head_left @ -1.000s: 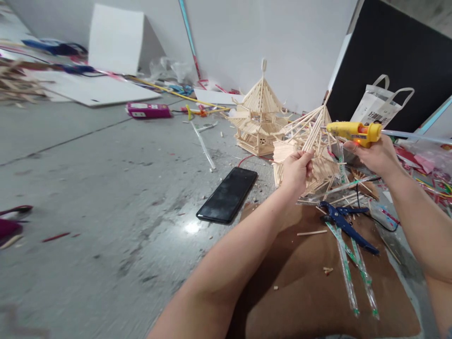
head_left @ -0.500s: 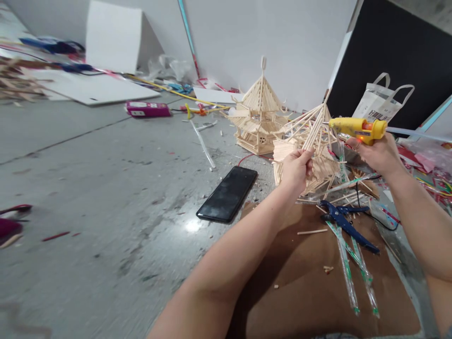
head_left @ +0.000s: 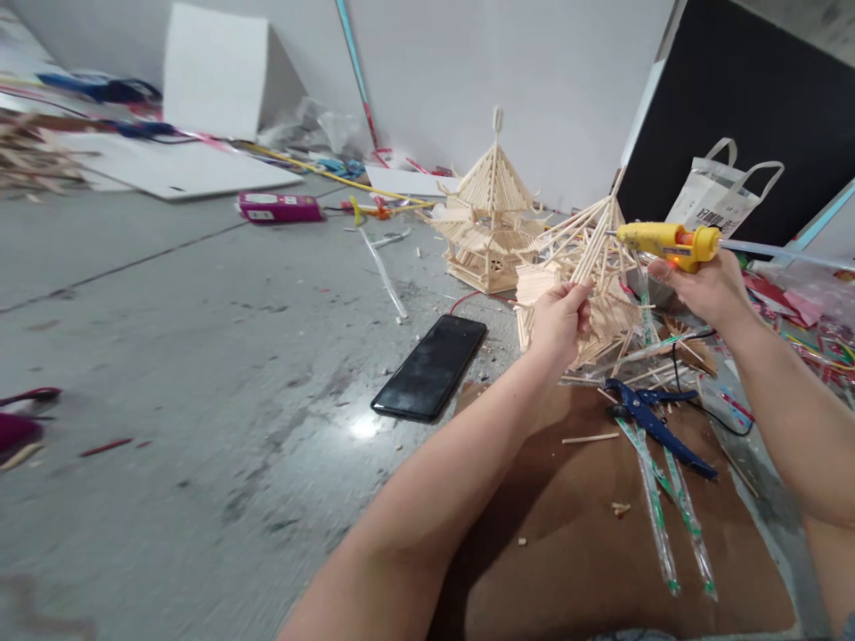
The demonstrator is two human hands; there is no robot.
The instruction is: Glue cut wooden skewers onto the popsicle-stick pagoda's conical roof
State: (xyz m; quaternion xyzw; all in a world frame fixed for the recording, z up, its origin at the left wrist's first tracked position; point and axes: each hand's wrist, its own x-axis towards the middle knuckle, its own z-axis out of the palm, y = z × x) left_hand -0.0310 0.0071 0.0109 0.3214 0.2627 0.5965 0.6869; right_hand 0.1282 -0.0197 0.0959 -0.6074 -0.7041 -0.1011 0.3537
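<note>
Seen from above, on a grey concrete floor (head_left: 166, 338) scattered with craft scraps: left hand (head_left: 559, 322) closed around a thin wooden stick at the roof of an unfinished stick model (head_left: 588, 285), fingers pinched on the slanting ribs near its lower edge. Right hand (head_left: 708, 289) clenched on the grip of a yellow glue gun (head_left: 664, 242), nozzle pointing left and touching or just short of the model's upper ribs (contact too fine to tell), a clear glue stick jutting from the back. Model propped at the far edge of a brown cardboard sheet (head_left: 588, 552), tilted, its peak toward the dark board (head_left: 748, 116) behind. Just behind and to the left, a finished stick pagoda (head_left: 491, 223), upright. Beside the left forearm, a black phone (head_left: 432, 368) lying flat, screen dark, partly off the cardboard. Near the right forearm, blue cutters (head_left: 651, 418) lying on the cardboard among loose sticks and green-striped wrappers (head_left: 658, 525). Farther back, a white paper bag (head_left: 718, 191) against the dark board, and a magenta box (head_left: 280, 207) on the floor near white foam boards (head_left: 180, 169).
</note>
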